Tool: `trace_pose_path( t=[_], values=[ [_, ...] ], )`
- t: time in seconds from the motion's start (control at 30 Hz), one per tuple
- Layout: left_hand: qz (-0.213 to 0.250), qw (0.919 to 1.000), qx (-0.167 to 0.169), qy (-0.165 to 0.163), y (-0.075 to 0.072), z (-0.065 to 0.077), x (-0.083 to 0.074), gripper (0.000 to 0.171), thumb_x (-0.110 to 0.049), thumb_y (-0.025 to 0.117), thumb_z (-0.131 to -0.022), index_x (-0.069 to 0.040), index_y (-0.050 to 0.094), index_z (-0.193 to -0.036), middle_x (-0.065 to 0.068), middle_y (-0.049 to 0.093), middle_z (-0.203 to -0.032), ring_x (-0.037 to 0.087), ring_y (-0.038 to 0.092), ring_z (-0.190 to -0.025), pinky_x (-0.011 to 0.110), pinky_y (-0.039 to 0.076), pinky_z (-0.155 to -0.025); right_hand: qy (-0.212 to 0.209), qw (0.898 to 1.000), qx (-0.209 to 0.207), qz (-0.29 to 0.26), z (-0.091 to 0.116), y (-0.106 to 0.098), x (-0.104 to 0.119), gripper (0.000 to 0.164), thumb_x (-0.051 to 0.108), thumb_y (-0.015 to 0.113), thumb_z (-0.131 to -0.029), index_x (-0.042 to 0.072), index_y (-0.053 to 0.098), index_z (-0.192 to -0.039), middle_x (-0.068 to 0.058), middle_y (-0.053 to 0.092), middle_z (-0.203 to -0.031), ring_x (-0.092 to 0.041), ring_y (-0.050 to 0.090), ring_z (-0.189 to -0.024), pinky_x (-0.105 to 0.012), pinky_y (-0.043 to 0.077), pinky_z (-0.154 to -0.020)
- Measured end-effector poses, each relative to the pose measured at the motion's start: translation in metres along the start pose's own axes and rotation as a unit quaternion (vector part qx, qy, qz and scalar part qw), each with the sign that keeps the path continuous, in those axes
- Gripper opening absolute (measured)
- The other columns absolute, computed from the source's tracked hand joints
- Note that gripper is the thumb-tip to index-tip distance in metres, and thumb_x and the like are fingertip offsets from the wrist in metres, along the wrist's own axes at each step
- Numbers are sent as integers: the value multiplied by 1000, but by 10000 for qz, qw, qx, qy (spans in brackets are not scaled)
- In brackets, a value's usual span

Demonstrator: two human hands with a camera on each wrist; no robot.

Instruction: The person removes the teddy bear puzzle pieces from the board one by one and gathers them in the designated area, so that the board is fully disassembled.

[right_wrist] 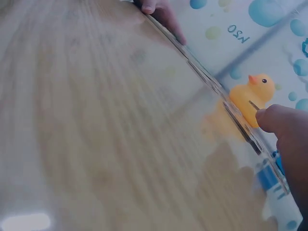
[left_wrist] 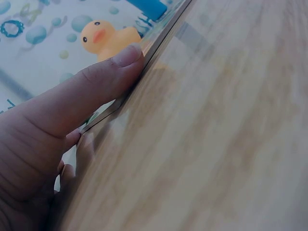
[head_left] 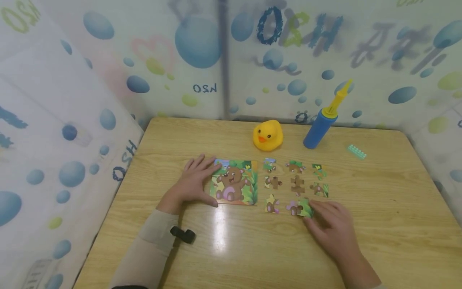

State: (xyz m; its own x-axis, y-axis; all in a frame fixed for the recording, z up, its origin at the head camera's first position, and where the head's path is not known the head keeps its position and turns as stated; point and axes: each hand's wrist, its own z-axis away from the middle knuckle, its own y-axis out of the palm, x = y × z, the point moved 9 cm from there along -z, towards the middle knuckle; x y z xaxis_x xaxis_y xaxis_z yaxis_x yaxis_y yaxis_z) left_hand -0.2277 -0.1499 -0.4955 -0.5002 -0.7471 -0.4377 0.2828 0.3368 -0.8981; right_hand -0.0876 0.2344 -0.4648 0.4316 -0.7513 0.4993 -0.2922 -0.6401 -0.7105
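Observation:
My left hand [head_left: 193, 181] lies spread at the left edge of a square bear picture board [head_left: 234, 182], its fingertips touching the board and the thumb by the lower left corner. In the left wrist view the left thumb [left_wrist: 103, 79] stretches out straight along the board's edge. To the right, my right hand [head_left: 333, 226] pinches a green puzzle piece [head_left: 305, 207] by its right side, next to a purple and brown piece [head_left: 294, 207]. Above the table surface, the right wrist view shows the thumb [right_wrist: 279, 120] against the piece's thin edge [right_wrist: 253, 105].
Several loose puzzle pieces [head_left: 297, 184] lie in rows right of the board. Behind them stand a yellow rubber duck [head_left: 268, 135] and a blue hand pump [head_left: 319, 128] with a yellow nozzle. A mint toy brick [head_left: 357, 151] lies at the back right of the wooden table [head_left: 252, 257].

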Motion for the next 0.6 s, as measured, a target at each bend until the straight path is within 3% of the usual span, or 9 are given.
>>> trace_pose_path(
  t=[0.2,0.47,0.6],
  values=[
    [-38,10000,0,-7,0,-1,1,137,-80,91,-54,-23,38,-168,6,18,-178,42,2,-163,65,-5,-127,152,9996,-241,-33,7,-14,-7,46,20,90,-77,5,80,-120,-12,78,-120,-32,64,-109,-23,31,-111],
    [-61,10000,25,-29,2,-1,3,137,-81,90,-56,-24,37,-168,4,17,-178,40,0,-163,62,-6,-128,-52,9985,-552,21,15,-27,-12,44,19,87,-73,4,82,-114,-13,80,-113,-32,66,-101,-23,33,-111],
    [-51,10000,31,-22,3,-2,3,137,-81,89,-56,-24,37,-168,5,17,-178,40,0,-163,63,-6,-128,285,9980,-545,162,22,-31,-20,44,15,88,-71,7,82,-114,-13,80,-113,-28,64,-102,-23,30,-105]
  ],
)
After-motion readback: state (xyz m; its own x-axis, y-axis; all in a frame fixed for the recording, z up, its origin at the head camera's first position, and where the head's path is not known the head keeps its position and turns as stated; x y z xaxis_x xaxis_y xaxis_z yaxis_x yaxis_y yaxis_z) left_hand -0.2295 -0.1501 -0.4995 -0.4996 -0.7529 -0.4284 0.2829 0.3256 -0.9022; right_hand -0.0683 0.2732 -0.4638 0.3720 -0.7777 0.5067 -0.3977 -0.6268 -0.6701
